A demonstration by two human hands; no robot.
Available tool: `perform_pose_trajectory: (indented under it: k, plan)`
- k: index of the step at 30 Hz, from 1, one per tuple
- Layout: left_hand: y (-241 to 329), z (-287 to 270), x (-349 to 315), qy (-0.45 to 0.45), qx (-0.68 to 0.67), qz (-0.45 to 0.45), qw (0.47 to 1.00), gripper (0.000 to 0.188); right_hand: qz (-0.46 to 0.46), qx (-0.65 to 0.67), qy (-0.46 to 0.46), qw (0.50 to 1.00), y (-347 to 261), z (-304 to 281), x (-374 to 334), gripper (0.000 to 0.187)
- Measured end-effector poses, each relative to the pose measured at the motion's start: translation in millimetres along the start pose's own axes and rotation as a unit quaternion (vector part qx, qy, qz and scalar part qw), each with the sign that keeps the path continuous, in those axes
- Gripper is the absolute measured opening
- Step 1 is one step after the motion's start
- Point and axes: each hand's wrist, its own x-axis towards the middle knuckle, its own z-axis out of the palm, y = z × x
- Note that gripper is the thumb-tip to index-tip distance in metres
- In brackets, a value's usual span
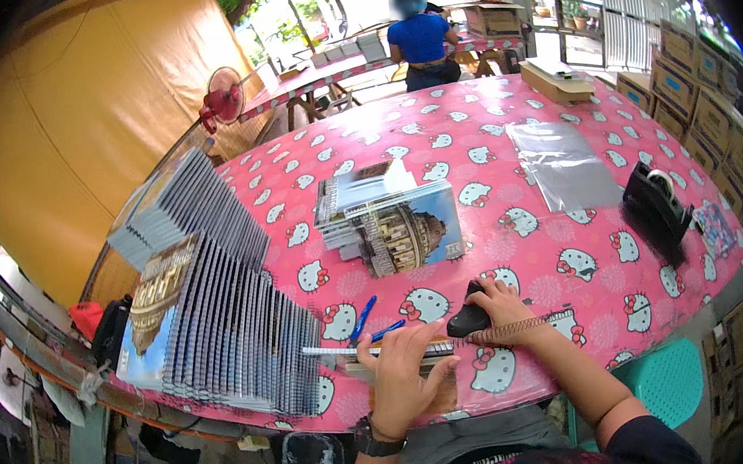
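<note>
My left hand [405,370], with a dark watch on the wrist, lies over a thin book [334,352] seen edge-on near the table's front edge. Its fingers and thumb are spread, touching the book, which rests above a wooden block [441,393]. My right hand [499,302] is closed around a rounded black tool [468,319] at the book's right end. A copper-coloured spiral coil [506,331] stretches from that end across my right wrist. Whether the coil is threaded into the book is too small to tell. Two blue pens [363,316] lie just beyond my left hand.
Tall stacks of spiral-bound books [229,326] stand at the left. More books [407,228] sit mid-table. Clear plastic sheets [566,164] and a black tape dispenser [657,200] are at the right. A person in blue [421,39] works beyond, near a red fan [223,100].
</note>
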Motion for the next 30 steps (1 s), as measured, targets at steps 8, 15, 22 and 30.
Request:
perform_pose_trajectory:
  k: [8,15,22,30]
  plan:
    - [-5.7,-1.5,-1.7,-0.009,-0.035,-0.018,0.999,0.018,-0.024,0.378,-0.022,0.925,-15.1,-7.5,13.4,0.059]
    - [-6.8,-16.6,-2.5,0.042,0.033,-0.044,0.998,0.028,-0.029,0.625,-0.119,0.771,-15.4,-12.2,19.9,0.062]
    - [-35.1,-14.5,-16.6,0.07,0.033,-0.051,0.996,0.026,-0.087,0.416,-0.109,0.898,-44.5,-42.0,26.1,0.043]
    - [-34.8,-11.6,-12.9,0.064,-0.002,-0.075,0.995,0.057,-0.117,0.43,-0.13,0.886,-31.6,-56.7,36.4,0.04]
